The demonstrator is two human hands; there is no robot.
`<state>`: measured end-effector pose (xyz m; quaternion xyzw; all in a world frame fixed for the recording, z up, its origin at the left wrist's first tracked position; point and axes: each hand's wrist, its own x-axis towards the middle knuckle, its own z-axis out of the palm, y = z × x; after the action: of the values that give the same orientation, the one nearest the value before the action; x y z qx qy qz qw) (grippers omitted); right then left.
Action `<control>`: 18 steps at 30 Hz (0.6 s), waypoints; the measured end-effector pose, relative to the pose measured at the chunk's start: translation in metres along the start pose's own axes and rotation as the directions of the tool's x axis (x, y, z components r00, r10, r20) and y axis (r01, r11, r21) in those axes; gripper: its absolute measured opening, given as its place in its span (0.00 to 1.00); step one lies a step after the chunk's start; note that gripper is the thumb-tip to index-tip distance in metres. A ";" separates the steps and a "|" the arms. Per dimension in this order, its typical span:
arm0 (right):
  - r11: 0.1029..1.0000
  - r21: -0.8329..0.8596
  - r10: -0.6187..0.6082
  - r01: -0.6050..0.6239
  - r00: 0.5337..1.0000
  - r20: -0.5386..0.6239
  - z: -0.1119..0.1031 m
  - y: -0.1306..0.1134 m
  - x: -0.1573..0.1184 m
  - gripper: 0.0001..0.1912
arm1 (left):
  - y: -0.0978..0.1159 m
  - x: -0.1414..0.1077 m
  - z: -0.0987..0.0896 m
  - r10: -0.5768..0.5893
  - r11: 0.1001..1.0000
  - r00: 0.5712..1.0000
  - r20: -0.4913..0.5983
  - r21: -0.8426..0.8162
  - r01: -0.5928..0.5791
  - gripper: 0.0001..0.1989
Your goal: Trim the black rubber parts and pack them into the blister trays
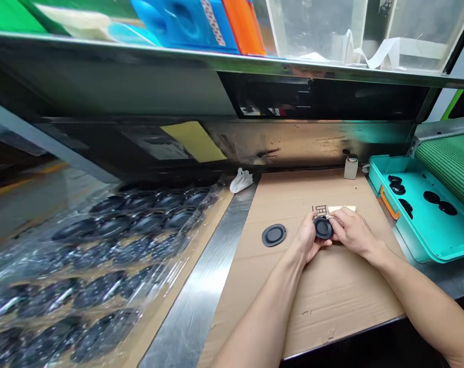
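My left hand (308, 236) is closed around the edge of a small black oval cap-like part (323, 228), held just above the cardboard sheet (316, 296). My right hand (350, 229) is at the part's upper right edge, thumb and fingers pinched together. Something small and pale shows at those fingertips, too small to name. Behind the right fingers, a cream-coloured strip (341, 209) lies on the cardboard. Left of my hands rests a second black oval part (274, 235), flat, with a raised ring.
Several black parts sit in rows in a clear plastic tray (113, 266) on the left. A turquoise bin (427, 225) on the right holds several more. A small bottle (350, 166) and crumpled white material (241, 180) stand at the back; a shelf (232, 62) crosses above.
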<state>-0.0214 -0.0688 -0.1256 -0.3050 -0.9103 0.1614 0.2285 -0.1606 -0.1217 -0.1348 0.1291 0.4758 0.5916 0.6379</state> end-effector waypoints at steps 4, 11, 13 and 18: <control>0.981 -0.193 0.018 -0.009 0.999 0.044 0.001 -0.001 0.002 0.12 | -0.006 0.000 0.004 0.040 0.991 0.999 0.020 0.124 -0.042 0.15; 0.913 -0.406 0.015 0.044 0.990 0.141 -0.004 -0.007 0.005 0.13 | -0.018 0.005 0.003 0.143 0.919 0.990 0.000 0.371 -0.133 0.18; 0.907 -0.413 -0.009 0.078 0.986 0.166 -0.005 -0.005 0.006 0.13 | -0.021 0.007 0.002 0.147 0.890 0.989 -0.013 0.439 -0.127 0.19; 0.911 -0.389 -0.076 0.137 0.983 0.169 -0.007 0.000 0.010 0.15 | -0.022 0.006 0.003 0.183 0.844 0.983 0.008 0.512 -0.161 0.21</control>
<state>-0.0251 -0.0618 -0.1163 -0.2820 -0.9539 -0.0180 0.1009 -0.1456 -0.1209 -0.1525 0.3233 0.6150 0.5016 0.5155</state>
